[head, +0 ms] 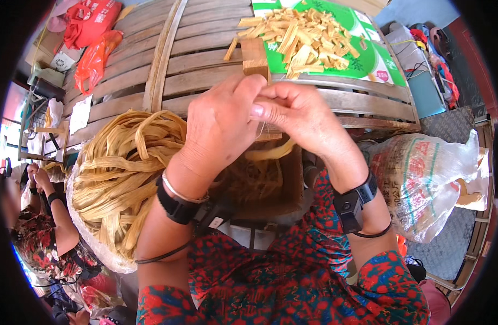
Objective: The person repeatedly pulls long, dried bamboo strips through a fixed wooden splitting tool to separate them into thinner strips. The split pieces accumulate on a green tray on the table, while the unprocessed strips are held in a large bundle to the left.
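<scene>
My left hand (pixel 222 122) and my right hand (pixel 297 111) meet in front of a wooden block (pixel 255 57) at the table edge. The fingers of both are bent together, and thin strands hang below them; what lies between the fingertips is hidden. Below my right hand, a blurred yellowish strip (pixel 273 152) is over an open cardboard box (pixel 291 183). Long dried yellow strips, perhaps tofu skin, fill a plastic-lined container (pixel 123 174) at the left. Short cut pieces (pixel 309 36) are heaped on a green printed sheet (pixel 366 61) beyond my hands.
The slatted wooden table (pixel 208 61) spans the top. Red plastic bags (pixel 92 57) lie at its far left. A filled woven sack wrapped in clear plastic (pixel 419 178) stands at the right. Another person (pixel 45 227) sits at the far left, hands raised together.
</scene>
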The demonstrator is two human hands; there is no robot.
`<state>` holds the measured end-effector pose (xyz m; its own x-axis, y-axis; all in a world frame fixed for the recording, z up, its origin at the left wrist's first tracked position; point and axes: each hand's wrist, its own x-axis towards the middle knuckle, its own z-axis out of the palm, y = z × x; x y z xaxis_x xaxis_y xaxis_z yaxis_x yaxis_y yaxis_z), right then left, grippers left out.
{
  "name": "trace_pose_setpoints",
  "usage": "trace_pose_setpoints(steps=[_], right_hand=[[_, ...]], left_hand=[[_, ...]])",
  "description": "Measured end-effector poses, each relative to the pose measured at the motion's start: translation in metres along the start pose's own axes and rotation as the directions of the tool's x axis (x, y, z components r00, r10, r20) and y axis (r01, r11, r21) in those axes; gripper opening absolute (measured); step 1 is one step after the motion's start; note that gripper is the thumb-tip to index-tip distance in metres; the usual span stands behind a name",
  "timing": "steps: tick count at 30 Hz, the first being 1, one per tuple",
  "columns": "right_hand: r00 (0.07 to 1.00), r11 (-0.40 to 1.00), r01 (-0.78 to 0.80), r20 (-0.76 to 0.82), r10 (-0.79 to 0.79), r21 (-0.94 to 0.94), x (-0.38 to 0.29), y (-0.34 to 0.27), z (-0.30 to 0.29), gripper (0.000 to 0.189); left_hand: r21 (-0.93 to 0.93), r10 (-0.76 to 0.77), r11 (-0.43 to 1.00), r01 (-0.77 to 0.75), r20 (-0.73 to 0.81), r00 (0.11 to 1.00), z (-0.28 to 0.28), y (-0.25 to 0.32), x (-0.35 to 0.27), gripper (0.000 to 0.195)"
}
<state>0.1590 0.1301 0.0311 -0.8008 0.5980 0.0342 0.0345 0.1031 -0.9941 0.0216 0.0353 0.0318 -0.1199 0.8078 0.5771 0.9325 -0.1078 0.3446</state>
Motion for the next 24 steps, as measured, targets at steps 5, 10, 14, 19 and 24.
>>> trace_pose_setpoints(steps=[5,10,14,19,24], right_hand=[[0.985,0.834,0.148,0.003,-0.173,-0.531,0.0,0.019,-0.018,0.014],[0.792,0.585,0.609,0.385,-0.474,-0.536,-0.002,0.025,-0.02,0.023],[0.792,0.747,0.611,0.204,-0.576,-0.261,-0.003,0.016,-0.014,0.032],[0.966,0.957,-0.258,0.018,0.258,0.133,-0.01,0.022,0.0,0.037],[0.722,0.57,-0.688,0.495,0.483,0.449,-0.016,0.041,0.006,0.024]], left_hand=[[-0.7,-0.297,0.369,0.612,0.535,0.791,0.006,-0.022,-0.006,0.033],[-0.434,-0.238,0.135,0.891,0.859,0.454,0.032,-0.011,-0.014,0.025],[-0.526,0.51,-0.048,0.849,0.718,0.473,0.015,0.008,-0.023,0.025],[-0.801,0.0,0.507,0.318,0.369,0.929,0.0,-0.001,-0.018,0.032],[-0.414,0.186,0.904,-0.109,0.15,0.971,0.01,-0.014,-0.016,0.034]])
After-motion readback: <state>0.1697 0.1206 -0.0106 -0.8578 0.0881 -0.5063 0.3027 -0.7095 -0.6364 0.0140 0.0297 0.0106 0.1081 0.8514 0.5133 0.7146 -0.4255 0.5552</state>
